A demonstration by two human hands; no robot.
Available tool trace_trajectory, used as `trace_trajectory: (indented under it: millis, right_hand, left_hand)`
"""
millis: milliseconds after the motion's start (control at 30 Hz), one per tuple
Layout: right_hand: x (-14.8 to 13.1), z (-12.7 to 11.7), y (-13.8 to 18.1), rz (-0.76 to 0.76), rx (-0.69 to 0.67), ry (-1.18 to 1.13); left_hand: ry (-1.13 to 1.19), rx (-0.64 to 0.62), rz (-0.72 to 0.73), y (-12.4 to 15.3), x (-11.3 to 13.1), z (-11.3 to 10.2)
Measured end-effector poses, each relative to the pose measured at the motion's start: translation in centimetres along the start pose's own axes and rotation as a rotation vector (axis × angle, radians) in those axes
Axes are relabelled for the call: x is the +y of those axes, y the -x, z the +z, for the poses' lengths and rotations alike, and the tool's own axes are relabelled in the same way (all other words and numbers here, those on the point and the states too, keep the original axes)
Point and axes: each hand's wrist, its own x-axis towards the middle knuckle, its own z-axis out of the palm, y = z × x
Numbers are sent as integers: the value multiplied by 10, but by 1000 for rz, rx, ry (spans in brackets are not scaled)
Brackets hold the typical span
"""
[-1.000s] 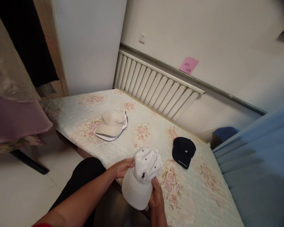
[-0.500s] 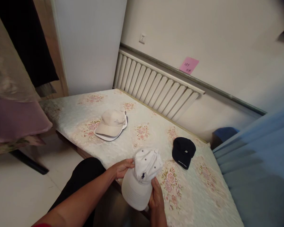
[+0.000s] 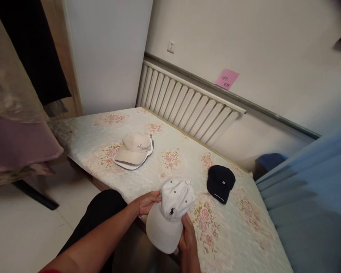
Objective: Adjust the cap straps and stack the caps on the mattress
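Observation:
Both my hands hold a white baseball cap [image 3: 173, 212] with a small dark emblem, its brim towards me, over the near edge of the bed. My left hand [image 3: 148, 202] grips its left side, thumb on the outside. On the right side, where brim and crown meet, my right hand [image 3: 188, 233] is closed, most fingers hidden beneath. A beige cap [image 3: 135, 146] lies further back on the left, stacked over a white cap [image 3: 127, 165] whose edge shows. To the right of my hands rests a dark navy cap [image 3: 221, 182], brim towards me.
A flowered cover [image 3: 184, 163] spreads over the bed. Behind stand a white radiator [image 3: 184, 102] and a wall with a pink note [image 3: 227, 78]. A blue curtain [image 3: 315, 189] hangs at the right. Clothes [image 3: 19, 83] and a tall white panel [image 3: 108, 53] are at the left.

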Motion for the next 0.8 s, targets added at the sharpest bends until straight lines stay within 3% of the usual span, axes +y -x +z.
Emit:
trace_trajectory:
  millis: [800]
  right_hand:
    - [1, -4, -1, -1, -23, 22]
  left_hand:
    - [2, 11, 8, 0, -1, -3]
